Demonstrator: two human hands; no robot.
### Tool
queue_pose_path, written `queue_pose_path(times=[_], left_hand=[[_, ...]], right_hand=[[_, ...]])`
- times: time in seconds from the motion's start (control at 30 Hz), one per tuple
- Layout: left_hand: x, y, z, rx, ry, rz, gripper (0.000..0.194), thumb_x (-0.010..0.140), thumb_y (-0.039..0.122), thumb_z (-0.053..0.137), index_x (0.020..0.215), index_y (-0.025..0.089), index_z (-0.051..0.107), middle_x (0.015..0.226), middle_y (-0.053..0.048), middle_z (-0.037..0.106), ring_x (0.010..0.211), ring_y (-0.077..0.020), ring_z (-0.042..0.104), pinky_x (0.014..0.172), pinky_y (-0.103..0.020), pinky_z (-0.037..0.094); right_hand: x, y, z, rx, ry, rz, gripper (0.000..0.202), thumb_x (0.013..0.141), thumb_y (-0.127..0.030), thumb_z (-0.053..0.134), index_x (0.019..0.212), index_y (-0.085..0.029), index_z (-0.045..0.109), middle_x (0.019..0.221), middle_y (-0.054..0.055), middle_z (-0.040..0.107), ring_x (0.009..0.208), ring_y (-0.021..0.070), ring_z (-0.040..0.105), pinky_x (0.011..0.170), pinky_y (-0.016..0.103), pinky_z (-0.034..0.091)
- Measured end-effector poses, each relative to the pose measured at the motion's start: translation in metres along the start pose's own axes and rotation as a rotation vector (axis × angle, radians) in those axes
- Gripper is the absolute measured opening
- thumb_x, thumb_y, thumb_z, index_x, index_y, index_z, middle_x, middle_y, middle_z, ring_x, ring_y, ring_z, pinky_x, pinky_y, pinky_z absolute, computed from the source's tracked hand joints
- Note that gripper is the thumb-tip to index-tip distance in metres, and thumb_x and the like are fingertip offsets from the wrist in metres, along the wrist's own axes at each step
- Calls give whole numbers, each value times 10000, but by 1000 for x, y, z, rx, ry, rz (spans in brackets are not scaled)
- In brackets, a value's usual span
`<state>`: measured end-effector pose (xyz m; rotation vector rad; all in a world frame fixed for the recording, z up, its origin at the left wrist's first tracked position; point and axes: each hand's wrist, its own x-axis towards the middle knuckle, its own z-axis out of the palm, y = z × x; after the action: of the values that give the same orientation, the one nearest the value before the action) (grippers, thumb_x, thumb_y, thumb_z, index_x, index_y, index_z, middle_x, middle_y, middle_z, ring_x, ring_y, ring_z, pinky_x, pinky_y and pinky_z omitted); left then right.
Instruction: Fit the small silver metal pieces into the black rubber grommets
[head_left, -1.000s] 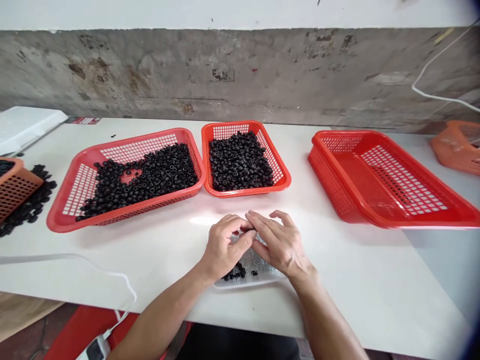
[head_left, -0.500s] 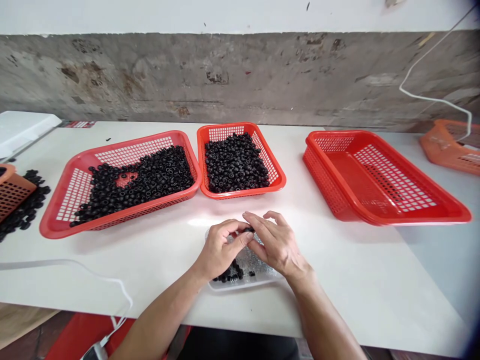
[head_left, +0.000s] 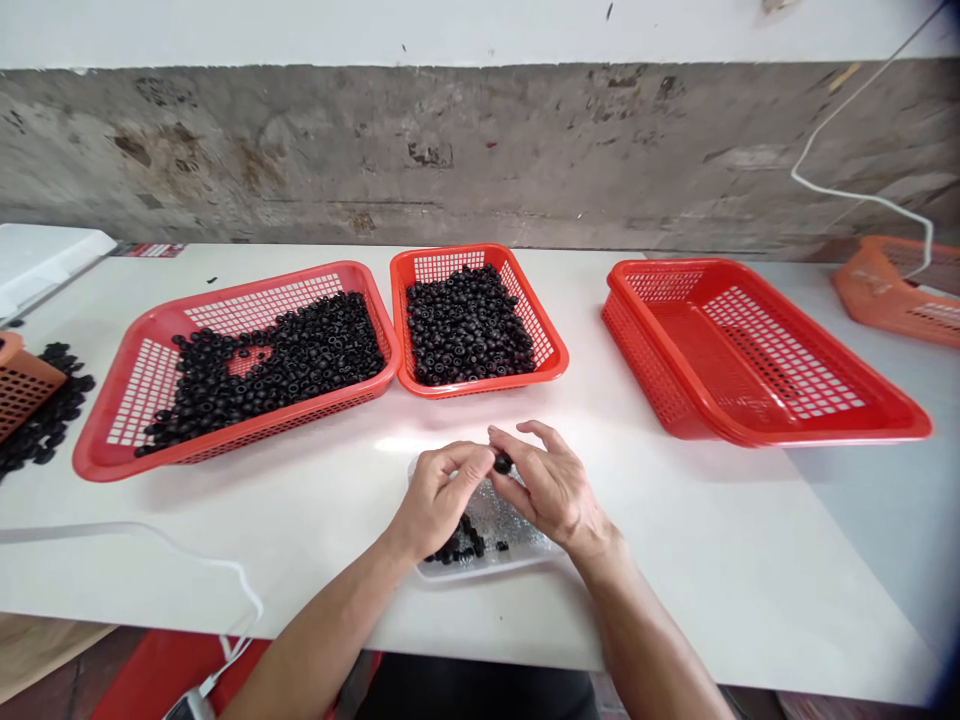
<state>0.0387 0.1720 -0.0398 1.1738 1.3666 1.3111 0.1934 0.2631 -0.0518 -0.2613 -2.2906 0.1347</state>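
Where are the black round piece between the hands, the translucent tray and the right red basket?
Black round piece (head_left: 503,464): head view, visible middle.
Translucent tray (head_left: 480,573): head view, near rim.
Right red basket (head_left: 705,350): head view, inner floor.

Black piece (head_left: 502,463): small, rounded, held above tray, lower centre of frame, tilt unclear
Shallow tray (head_left: 487,571): translucent, flat, lower centre, partly hidden
Loose black pieces (head_left: 465,545): clustered, tray's lower left
Clear bits (head_left: 501,515): shiny, spread mid-tray
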Motion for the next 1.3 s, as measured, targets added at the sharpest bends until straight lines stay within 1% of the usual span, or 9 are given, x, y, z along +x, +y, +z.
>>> queue_pose_path(times=[0.13, 0.27, 0.47, 0.53, 0.63, 0.8, 1.0, 1.17, 1.3], left_hand=[[3, 1, -1, -82, -57, 9, 412, 1008, 434, 494, 848, 129, 721, 861, -63, 668, 873, -203, 587, 840, -295, 436], [6, 3, -1, -193, -167, -55, 430, 990, 435, 519, 698, 145, 647, 734, -26, 591, 760, -169, 517, 779, -287, 404], [8, 0, -4, -427, -258, -149, 274, 922, 374, 630, 817, 145, 738, 794, -50, 647, 828, -188, 562, 838, -292, 428], [9, -1, -4, -484, -228, -176, 198, 844, 345, 734, 895, 155, 749, 852, -48, 656, 868, -190, 573, 849, -288, 438], [9, -1, -3, -519, -175, -200, 258, 751, 293, 828, 966, 177, 745, 913, -40, 660, 915, -192, 581, 854, -282, 449], [9, -1, -3, -448, -189, -171, 212, 883, 356, 700, 929, 156, 754, 861, -54, 675, 884, -199, 591, 905, -323, 437], [10, 1, -3, -466, -131, -209, 207, 847, 348, 730, 844, 142, 753, 819, -57, 691, 836, -186, 605, 833, -292, 444], [11, 1, -4, -465, -90, -236, 273, 813, 413, 767, 828, 141, 753, 749, -32, 664, 674, -123, 551, 657, -237, 412], [10, 0, -2, -432, -101, -231, 309, 808, 436, 775, 830, 129, 752, 757, -45, 692, 611, -106, 549, 622, -240, 430]], right_hand=[[0, 1, 2, -8, 48, 11, 431, 1021, -210, 526, 1431, -113, 434, 923, 85, 757, 657, 153, 686, 982, 459, 538], [1, 1, 2, 3, 21, 32, 407, 1040, -278, 500, 1397, -86, 464, 888, 83, 750, 612, 140, 675, 985, 465, 514], [2, 2, -4, 74, -46, 10, 510, 1030, -300, 539, 1479, -111, 388, 1004, 116, 756, 811, 176, 732, 1012, 459, 467], [1, 2, -5, 56, -54, 2, 510, 1033, -277, 528, 1491, -112, 375, 1044, 127, 754, 858, 188, 740, 1015, 465, 461], [0, 3, -4, 14, -70, -16, 519, 1039, -244, 502, 1514, -119, 335, 1128, 154, 737, 906, 199, 742, 1015, 469, 455], [1, 1, -3, 28, -67, -5, 530, 1023, -224, 541, 1506, -122, 348, 1163, 161, 726, 973, 205, 734, 1030, 454, 431], [0, 3, -5, 240, -107, 126, 557, 1001, -273, 583, 1511, -193, 373, 1134, 114, 730, 914, 196, 716, 1024, 484, 453], [3, 4, -11, 492, -82, 266, 355, 1017, -189, 501, 1362, -230, 579, 1284, 116, 678, 1117, 222, 677, 977, 425, 524], [4, 3, -12, 518, -70, 385, 218, 1011, -203, 541, 1156, -225, 701, 1229, 97, 710, 1147, 228, 677, 986, 405, 545]])
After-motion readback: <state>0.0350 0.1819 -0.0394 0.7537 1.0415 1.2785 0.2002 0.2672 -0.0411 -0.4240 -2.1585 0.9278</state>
